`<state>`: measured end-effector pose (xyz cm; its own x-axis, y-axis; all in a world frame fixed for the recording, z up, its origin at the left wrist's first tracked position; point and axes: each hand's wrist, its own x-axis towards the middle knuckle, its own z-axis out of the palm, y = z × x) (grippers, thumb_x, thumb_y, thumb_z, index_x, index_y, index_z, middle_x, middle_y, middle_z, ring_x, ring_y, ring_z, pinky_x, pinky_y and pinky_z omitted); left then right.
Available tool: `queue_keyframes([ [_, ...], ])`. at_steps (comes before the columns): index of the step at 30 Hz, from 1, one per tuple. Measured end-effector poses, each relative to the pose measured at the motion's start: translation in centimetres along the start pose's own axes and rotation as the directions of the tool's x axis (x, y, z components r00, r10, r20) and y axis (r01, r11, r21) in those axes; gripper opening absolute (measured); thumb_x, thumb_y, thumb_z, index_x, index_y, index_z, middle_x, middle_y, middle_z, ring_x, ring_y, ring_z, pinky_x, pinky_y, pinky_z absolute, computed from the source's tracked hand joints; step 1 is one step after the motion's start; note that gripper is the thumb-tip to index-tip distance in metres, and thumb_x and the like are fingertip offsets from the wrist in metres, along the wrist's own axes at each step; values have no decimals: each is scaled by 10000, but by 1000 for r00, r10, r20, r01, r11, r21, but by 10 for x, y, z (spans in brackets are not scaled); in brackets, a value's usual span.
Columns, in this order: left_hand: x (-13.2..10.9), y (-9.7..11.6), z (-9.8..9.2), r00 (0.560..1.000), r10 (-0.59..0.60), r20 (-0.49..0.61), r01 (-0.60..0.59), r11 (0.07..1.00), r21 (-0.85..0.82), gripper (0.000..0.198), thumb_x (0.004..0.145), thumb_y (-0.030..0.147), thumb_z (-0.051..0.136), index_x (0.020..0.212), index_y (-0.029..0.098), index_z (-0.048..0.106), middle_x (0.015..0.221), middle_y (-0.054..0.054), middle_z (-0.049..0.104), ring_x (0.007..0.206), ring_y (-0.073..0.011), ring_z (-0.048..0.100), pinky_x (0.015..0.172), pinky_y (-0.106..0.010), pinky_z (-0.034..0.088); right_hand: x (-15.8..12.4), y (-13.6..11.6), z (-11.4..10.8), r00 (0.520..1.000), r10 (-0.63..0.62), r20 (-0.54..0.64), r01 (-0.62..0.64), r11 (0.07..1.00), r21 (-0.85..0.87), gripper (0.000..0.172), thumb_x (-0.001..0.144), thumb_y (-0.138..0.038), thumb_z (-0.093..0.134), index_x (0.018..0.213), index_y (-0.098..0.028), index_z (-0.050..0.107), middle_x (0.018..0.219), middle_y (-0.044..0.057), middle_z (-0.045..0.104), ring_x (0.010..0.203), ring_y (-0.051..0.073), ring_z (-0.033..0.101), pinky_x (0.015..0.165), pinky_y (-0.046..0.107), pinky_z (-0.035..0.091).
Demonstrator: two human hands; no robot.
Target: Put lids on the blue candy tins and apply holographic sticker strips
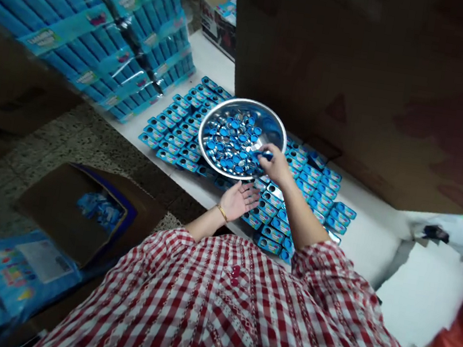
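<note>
A round metal bowl (pixel 276 131) holds many small round discs (pixel 233 133), some blue and some silver. My right hand (pixel 275 164) reaches over the bowl's near right rim, its fingers pinched on a small blue disc (pixel 264 154). Just below the near rim, my left hand (pixel 239 201) lies palm up with fingers spread and nothing in it. Rows of small blue boxes (pixel 171 137), each with a round hole or spot at one end, spread under and around the bowl. On the right side, several boxes (pixel 282 226) show a blue disc at that spot.
Tall plastic-wrapped stacks of blue packs (pixel 106 21) stand at the left. A big brown carton (pixel 357 88) walls off the far right side of the white table (pixel 373 241). An open carton (pixel 62 200) with blue pieces inside sits at lower left.
</note>
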<state>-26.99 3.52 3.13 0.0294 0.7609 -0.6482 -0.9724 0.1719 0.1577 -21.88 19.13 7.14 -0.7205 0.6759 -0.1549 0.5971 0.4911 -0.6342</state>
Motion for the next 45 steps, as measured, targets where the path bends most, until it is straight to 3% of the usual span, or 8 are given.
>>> queue_keyframes([
  [3,10,-11,5,995,-97,-21,96,995,-17,374,903,442,379,841,174,633,752,-64,668,702,-180,642,737,-363,513,-72,-6,12,990,-93,106,110,980,-166,297,808,-217,512,1098,-218,576,1144,64,548,986,195,551,823,270,460],
  [7,21,-30,-3,968,-182,-175,192,980,47,295,890,381,427,803,178,622,588,-15,598,511,-124,559,540,-254,471,-130,0,41,976,29,218,40,952,-304,354,840,-187,480,1177,-262,561,1263,75,498,990,210,551,800,299,478],
  [13,30,-49,-9,955,-216,-202,236,968,80,245,899,299,411,834,163,603,572,2,576,508,-109,549,580,-262,478,-152,36,37,990,138,24,-140,988,70,265,863,-206,476,1054,-218,660,1208,54,556,1093,154,528,942,280,423],
  [17,32,-48,-11,964,-224,-145,248,953,172,201,874,300,485,818,149,606,758,-51,668,686,-144,637,579,-242,484,-176,72,23,890,451,-71,-415,864,284,360,849,-247,492,1190,-168,579,1025,66,641,930,167,602,833,294,471],
  [21,27,-44,-18,965,-209,-155,241,944,226,193,876,278,492,786,147,600,696,-34,639,590,-105,605,462,-171,411,-201,88,33,772,623,127,-627,714,311,356,905,-215,362,1223,-148,509,875,45,678,724,145,632,692,264,491],
  [30,4,-36,-33,962,-221,-161,257,930,262,104,793,242,604,781,141,580,755,-38,660,629,-120,642,435,-152,386,-182,65,61,878,457,139,-401,863,-307,266,868,-159,477,1085,-168,631,1180,115,598,1055,215,576,862,279,427],
  [38,4,-40,-38,953,-231,-196,283,907,310,109,798,243,588,783,142,550,641,-9,608,547,-108,618,382,-137,335,-158,72,65,730,664,159,-523,694,-496,473,779,-279,638,1203,-116,506,1085,193,634,1012,293,614,803,352,484],
  [45,8,-57,-39,966,-185,-179,245,871,425,189,739,261,671,754,143,525,614,-3,563,499,-84,571,347,-121,258,-161,78,61,775,608,173,-493,753,-436,437,738,-270,694,1143,-149,584,1050,153,661,987,270,624,819,351,485],
])
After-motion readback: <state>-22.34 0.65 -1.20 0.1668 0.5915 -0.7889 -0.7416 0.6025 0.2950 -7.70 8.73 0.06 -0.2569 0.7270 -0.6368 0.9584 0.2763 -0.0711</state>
